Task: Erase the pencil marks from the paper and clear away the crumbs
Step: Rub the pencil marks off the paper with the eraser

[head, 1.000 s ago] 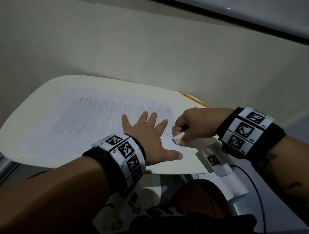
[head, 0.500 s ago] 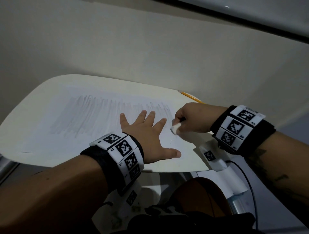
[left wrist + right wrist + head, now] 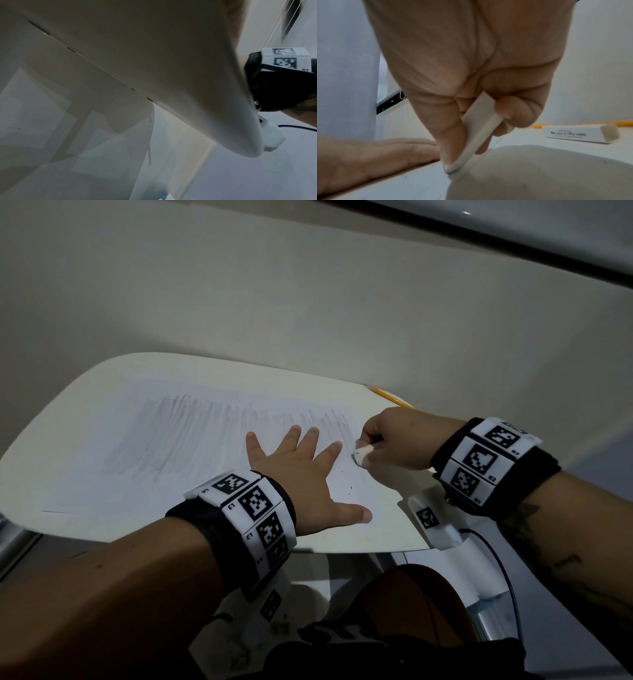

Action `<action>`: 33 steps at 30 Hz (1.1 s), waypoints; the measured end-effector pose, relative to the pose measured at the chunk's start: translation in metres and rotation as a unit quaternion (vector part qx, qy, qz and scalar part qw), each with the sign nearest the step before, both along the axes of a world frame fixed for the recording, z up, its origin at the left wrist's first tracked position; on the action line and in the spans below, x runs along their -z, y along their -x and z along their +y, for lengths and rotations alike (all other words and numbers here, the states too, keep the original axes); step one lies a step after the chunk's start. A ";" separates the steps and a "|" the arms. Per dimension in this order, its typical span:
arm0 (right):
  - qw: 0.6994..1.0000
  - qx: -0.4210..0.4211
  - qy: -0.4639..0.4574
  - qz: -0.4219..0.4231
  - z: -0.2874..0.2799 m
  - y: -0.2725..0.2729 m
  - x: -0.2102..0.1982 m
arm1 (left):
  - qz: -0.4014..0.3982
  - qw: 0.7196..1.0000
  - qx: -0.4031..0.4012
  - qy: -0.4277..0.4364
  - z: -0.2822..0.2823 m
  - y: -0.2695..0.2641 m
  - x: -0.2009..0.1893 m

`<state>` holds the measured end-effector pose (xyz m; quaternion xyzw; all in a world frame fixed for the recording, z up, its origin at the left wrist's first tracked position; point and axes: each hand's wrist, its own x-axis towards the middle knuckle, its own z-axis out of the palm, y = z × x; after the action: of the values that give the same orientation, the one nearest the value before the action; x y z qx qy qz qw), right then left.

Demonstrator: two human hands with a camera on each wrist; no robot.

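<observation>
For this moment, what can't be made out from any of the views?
- Left wrist view: the left hand and paper are hidden; the tabletop's underside fills it.
- Right wrist view: the boxed eraser's small print is too blurred to read fully.
- Head view: most of the pencil lies behind the right hand; the crumbs are too small to count.
</observation>
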<state>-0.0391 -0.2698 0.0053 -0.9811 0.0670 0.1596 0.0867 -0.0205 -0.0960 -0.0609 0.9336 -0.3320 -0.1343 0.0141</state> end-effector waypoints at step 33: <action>1.000 -0.001 0.014 0.012 0.008 0.000 -0.003 | 0.004 1.000 -0.002 -0.003 0.000 0.000 -0.001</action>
<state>-0.0393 -0.2618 0.0080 -0.9802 0.0693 0.1708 0.0725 -0.0207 -0.0962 -0.0603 0.9336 -0.3298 -0.1394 0.0127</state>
